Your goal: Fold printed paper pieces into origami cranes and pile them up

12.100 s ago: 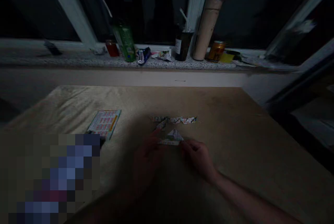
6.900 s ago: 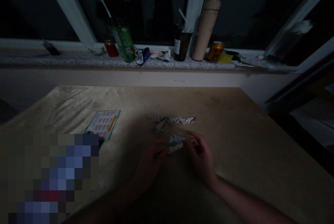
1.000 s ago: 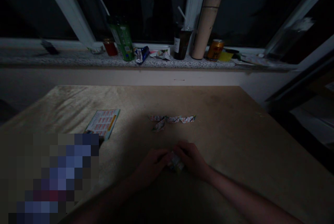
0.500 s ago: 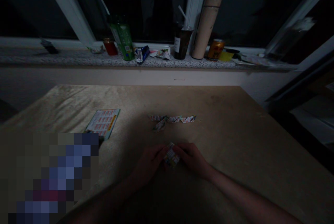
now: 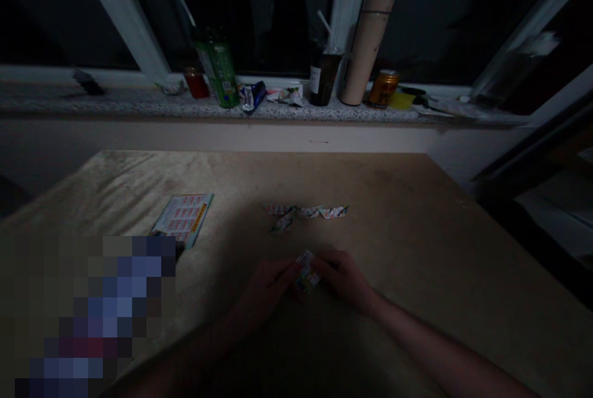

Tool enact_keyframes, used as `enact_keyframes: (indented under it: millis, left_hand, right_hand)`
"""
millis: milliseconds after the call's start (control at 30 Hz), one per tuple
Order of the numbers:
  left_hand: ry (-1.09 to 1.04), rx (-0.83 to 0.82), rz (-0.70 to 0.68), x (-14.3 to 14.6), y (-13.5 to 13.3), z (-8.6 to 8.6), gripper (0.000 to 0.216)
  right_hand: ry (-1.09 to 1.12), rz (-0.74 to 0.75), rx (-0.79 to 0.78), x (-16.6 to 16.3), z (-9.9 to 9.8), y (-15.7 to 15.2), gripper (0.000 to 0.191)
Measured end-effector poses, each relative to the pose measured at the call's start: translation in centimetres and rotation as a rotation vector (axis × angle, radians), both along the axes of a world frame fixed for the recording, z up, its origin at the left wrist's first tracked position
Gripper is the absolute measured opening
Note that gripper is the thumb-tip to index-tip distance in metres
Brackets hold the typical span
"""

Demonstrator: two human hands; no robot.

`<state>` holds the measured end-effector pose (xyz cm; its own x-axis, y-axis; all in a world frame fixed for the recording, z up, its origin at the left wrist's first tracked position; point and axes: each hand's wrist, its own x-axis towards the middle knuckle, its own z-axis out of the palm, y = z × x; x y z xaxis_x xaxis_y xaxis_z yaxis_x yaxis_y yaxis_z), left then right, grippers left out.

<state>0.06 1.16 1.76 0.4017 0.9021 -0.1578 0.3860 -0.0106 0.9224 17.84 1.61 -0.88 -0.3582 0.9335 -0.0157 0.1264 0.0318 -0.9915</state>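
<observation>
Between my two hands is a small folded piece of printed paper [image 5: 307,273], held just above the near middle of the table. My left hand [image 5: 271,283] pinches its left edge, thumb on top. From the other side, my right hand [image 5: 343,274] grips the right edge with thumb and fingers. Dim light hides the fingers under the paper. Beyond the hands, several folded paper pieces [image 5: 308,212] of similar print lie in a short row, one slanting toward me.
A printed booklet [image 5: 183,215] lies on the table [image 5: 393,200] at left, beside a pixelated area. Along the stone windowsill [image 5: 278,114] stand a green bottle [image 5: 220,70], a dark cup with a straw [image 5: 324,76], a tall pink flask [image 5: 368,46] and a gold can [image 5: 384,89].
The paper in my hands has tilted and turned slightly, and its lower part looks different. My thumbs have shifted a little on it. The pieces on the table have stayed put.
</observation>
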Motion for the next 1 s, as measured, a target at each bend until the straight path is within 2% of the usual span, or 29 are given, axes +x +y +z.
enact_keyframes:
  millis: [200,367,500,633,733,867,1000]
  left_hand:
    - [-0.040,0.050,0.019,0.0,-0.1,0.0,0.037]
    - [-0.104,0.032,-0.009,-0.1,-0.1,-0.2,0.036]
    - [-0.081,0.082,0.023,-0.1,0.0,-0.1,0.044]
    - [-0.025,0.129,0.021,-0.1,-0.1,-0.1,0.043]
    - [-0.023,0.146,0.071,-0.2,-0.1,-0.4,0.039]
    - [-0.037,0.141,0.147,-0.2,0.0,-0.6,0.034]
    - [-0.043,0.113,0.145,0.0,0.1,-0.5,0.035]
  right_hand:
    - [0.083,0.157,-0.149,0.0,0.1,-0.2,0.035]
    - [0.119,0.251,-0.190,0.2,0.4,-0.2,0.035]
    - [0.145,0.207,-0.203,0.3,0.2,0.1,0.036]
    - [0.130,0.147,-0.157,0.3,-0.4,0.1,0.036]
    - [0.059,0.104,-0.126,0.2,-0.6,0.0,0.037]
    - [-0.029,0.111,-0.078,0.2,-0.5,-0.3,0.038]
    - [-0.001,0.132,-0.049,0.5,-0.2,-0.2,0.042]
